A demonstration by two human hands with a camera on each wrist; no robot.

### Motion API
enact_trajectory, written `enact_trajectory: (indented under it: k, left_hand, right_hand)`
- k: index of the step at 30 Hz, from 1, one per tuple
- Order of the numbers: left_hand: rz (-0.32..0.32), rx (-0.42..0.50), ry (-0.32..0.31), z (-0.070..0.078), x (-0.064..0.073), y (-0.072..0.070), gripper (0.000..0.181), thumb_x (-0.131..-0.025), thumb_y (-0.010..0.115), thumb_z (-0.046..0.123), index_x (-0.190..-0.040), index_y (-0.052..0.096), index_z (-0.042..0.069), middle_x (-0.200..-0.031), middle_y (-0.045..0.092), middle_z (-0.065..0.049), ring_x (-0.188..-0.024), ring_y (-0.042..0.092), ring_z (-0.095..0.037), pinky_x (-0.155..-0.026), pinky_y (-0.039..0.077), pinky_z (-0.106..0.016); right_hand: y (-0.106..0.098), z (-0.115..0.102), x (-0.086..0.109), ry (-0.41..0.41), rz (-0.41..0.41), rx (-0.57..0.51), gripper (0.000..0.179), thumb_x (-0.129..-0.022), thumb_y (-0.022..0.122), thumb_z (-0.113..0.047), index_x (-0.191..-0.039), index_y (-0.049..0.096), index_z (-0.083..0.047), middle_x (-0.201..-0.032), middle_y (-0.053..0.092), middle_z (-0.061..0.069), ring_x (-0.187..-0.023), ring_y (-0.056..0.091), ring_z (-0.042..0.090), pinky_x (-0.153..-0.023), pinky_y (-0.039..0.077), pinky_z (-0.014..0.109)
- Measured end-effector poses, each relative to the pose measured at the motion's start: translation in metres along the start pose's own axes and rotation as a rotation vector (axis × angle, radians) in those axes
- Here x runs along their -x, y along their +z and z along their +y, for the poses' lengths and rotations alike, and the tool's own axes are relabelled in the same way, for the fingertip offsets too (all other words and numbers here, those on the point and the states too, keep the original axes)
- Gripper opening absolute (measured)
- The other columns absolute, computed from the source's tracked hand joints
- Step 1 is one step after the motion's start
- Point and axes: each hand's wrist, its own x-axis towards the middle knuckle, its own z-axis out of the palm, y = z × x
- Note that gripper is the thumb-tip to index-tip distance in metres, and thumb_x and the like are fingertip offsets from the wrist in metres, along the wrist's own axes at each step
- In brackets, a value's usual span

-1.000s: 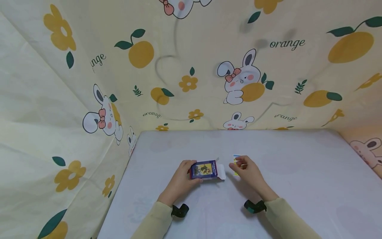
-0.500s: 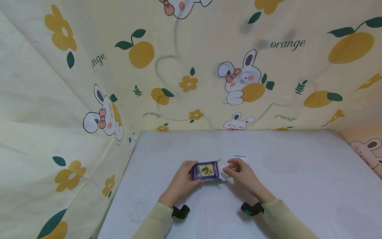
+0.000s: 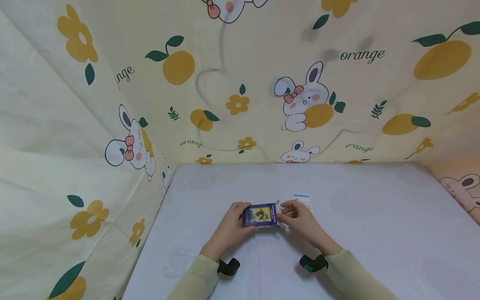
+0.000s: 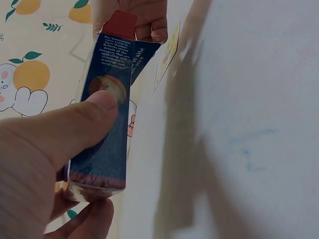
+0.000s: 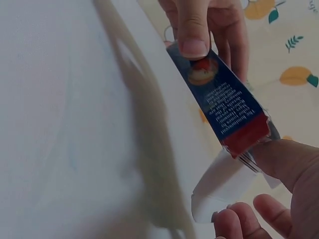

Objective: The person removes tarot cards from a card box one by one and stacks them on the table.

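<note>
A dark blue tarot card box (image 3: 259, 214) with a yellow picture on its face is gripped at its left end by my left hand (image 3: 229, 228). In the left wrist view that hand's thumb (image 4: 103, 102) lies along the box's narrow printed side. The right end stands open, and a white flap (image 5: 222, 186) hangs from it in the right wrist view. My right hand (image 3: 308, 223) is at this opening, its thumb (image 5: 281, 159) against the card edges (image 5: 249, 162) inside. Its other fingers are loosely bent beyond the flap, apart from the thumb.
A single card (image 3: 305, 199) lies on the pale table (image 3: 375, 225) just behind my right hand, which partly covers it. A patterned cloth (image 3: 258, 83) with rabbits and oranges hangs at the back and along the left side.
My right hand has moved left from over the loose card to the open end of the box, uncovering more of the card. My left hand and the box have shifted slightly right.
</note>
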Motion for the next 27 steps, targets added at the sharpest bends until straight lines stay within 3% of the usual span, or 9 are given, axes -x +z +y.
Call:
enact_trajectory:
  k: [10,19,27]
  left_hand:
    - [-0.006,0.0,0.001,-0.0014,0.0001,0.0024,0.076,-0.08,0.079,0.041,-0.145,0.044,0.021,-0.141,0.043,0.0,-0.127,0.045,-0.018,-0.107,0.039,-0.038]
    - [0.015,-0.02,0.027,-0.0015,0.0013,0.0021,0.075,-0.08,0.079,0.04,-0.144,0.045,0.021,-0.14,0.043,0.001,-0.127,0.045,-0.018,-0.106,0.04,-0.038]
    - [0.009,-0.01,0.001,-0.0014,0.0018,0.0014,0.077,-0.079,0.079,0.041,-0.144,0.044,0.021,-0.142,0.042,0.001,-0.128,0.044,-0.017,-0.107,0.039,-0.037]
  right_hand:
    - [0.0097,0.0018,-0.0032,0.002,-0.011,-0.003,0.029,-0.088,0.072,-0.016,-0.114,0.06,-0.009,-0.103,0.061,0.007,-0.091,0.06,0.02,-0.074,0.054,0.03]
    - [0.011,0.0039,-0.0042,-0.009,-0.038,-0.016,0.03,-0.089,0.07,-0.014,-0.117,0.06,-0.009,-0.099,0.06,0.008,-0.088,0.058,0.022,-0.067,0.054,0.03]
    - [0.0094,0.0017,-0.0023,-0.017,-0.023,-0.001,0.027,-0.089,0.068,-0.01,-0.115,0.06,-0.007,-0.089,0.06,0.008,-0.077,0.055,0.02,-0.057,0.049,0.025]
